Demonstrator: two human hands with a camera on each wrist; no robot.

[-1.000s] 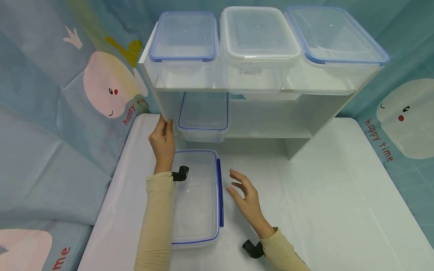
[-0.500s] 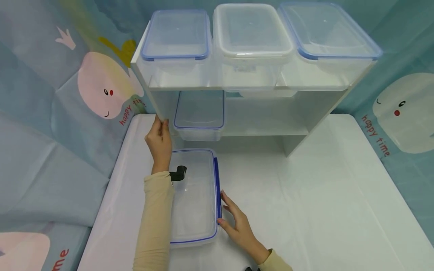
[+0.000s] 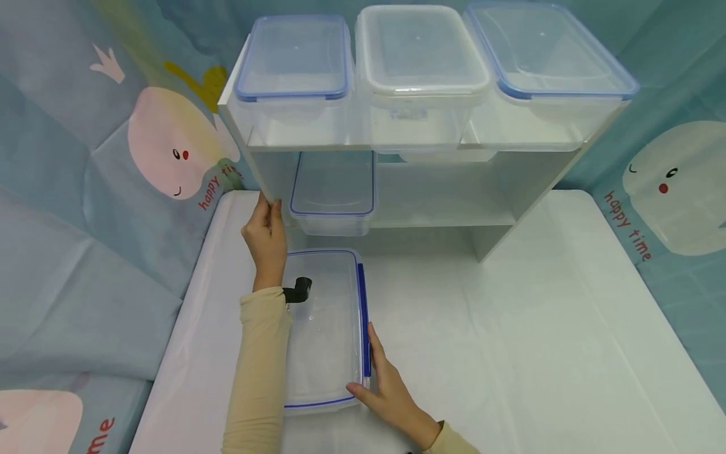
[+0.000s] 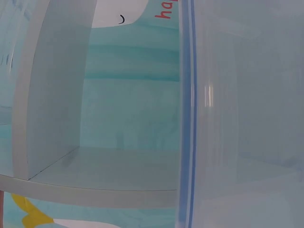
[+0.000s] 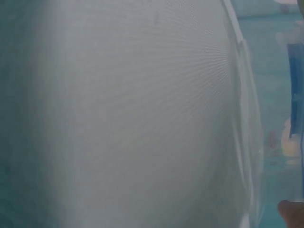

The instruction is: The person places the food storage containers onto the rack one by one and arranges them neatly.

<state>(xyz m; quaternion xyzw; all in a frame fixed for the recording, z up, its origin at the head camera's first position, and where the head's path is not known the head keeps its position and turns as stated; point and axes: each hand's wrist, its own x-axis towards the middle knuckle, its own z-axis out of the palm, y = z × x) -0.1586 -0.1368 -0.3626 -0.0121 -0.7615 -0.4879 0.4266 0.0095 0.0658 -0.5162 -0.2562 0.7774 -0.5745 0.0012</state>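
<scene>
My left hand [image 3: 266, 246] pinches the front edge of the left side panel of a white shelf unit [image 3: 448, 195]. Under that forearm lies a large clear food container [image 3: 326, 359], flat on the table, with a blue-rimmed lid; the sleeve hides its left part. My right hand [image 3: 388, 391] touches its near right corner, thumb over the lid's edge and straight fingers along the right side by the dark blue latch [image 3: 363, 309]. In the right wrist view the thumb [image 5: 292, 213] and a blue latch [image 5: 296, 90] show at the right edge.
On the unit's top board stand three lidded containers: a blue-rimmed one [image 3: 295, 60], a white-lidded one [image 3: 425, 50] and another blue-rimmed one [image 3: 556, 53]. A smaller blue-rimmed container [image 3: 334, 189] sits at the left of the middle shelf. The white table [image 3: 567, 353] extends right.
My right hand has come left and toward me onto the container's near right corner, its thumb now over the lid's edge. The left hand keeps its grip on the side panel.
</scene>
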